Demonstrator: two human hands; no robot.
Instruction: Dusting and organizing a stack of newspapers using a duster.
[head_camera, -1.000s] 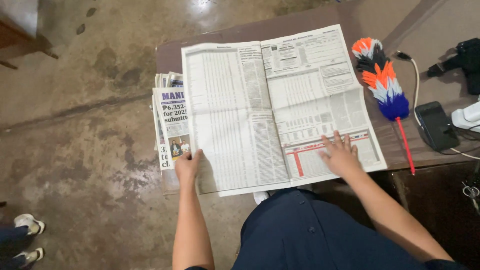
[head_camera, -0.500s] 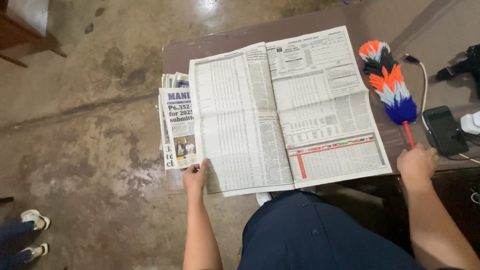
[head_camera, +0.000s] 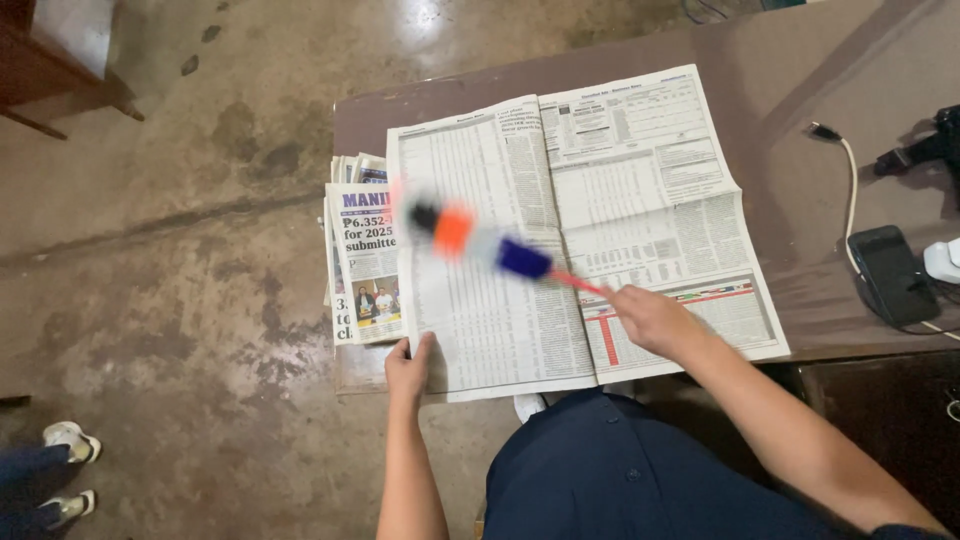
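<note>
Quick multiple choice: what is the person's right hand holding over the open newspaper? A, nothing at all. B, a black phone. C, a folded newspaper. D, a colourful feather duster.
D: the right hand grips the red handle of a motion-blurred feather duster with orange and blue tufts above the open newspaper, while the left hand presses the page's near edge.

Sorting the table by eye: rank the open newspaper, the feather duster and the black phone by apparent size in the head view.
1. open newspaper, by far the largest.
2. feather duster, motion-blurred, so its extent is only rough.
3. black phone, the smallest.
</note>
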